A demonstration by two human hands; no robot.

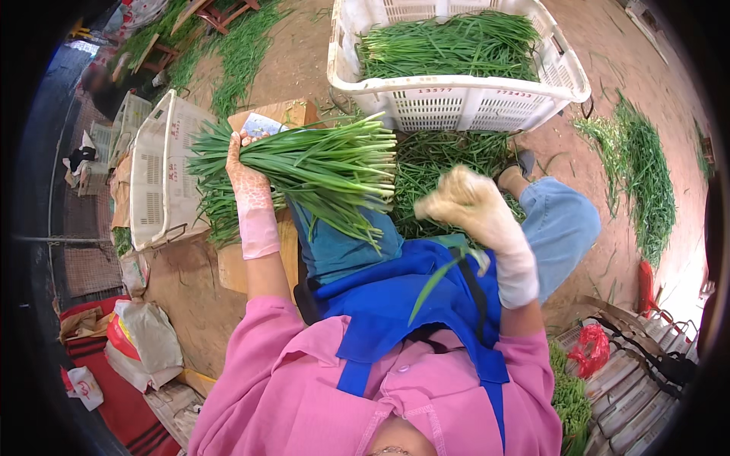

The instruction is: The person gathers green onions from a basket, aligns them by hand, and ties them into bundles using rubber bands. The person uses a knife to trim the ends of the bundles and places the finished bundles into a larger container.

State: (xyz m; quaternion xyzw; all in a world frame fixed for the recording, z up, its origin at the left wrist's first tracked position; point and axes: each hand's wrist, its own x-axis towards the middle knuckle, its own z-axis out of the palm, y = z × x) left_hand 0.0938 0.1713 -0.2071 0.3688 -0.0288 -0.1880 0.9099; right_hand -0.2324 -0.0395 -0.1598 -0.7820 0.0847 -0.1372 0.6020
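Note:
My left hand [249, 171], in a patterned glove, is closed around the leafy side of a thick bunch of garlic chives [325, 162]. The pale cut ends of the bunch point right, above my left thigh. My right hand [470, 205], in a pale glove, is blurred by motion to the right of those ends; its fingers look curled, but whether they hold anything is unclear. A loose green blade [434, 288] hangs in front of my blue apron [416, 279], below the right hand. More chives [219, 211] lie under my left forearm on a wooden bench [245, 268].
A white plastic crate [433, 105] holding chives [450, 48] stands ahead. Another white crate [151, 176] sits at the left. Leaf scraps [439, 165] cover the floor between my legs, with another heap [650, 176] at right. A red plastic bag [590, 347] lies at lower right.

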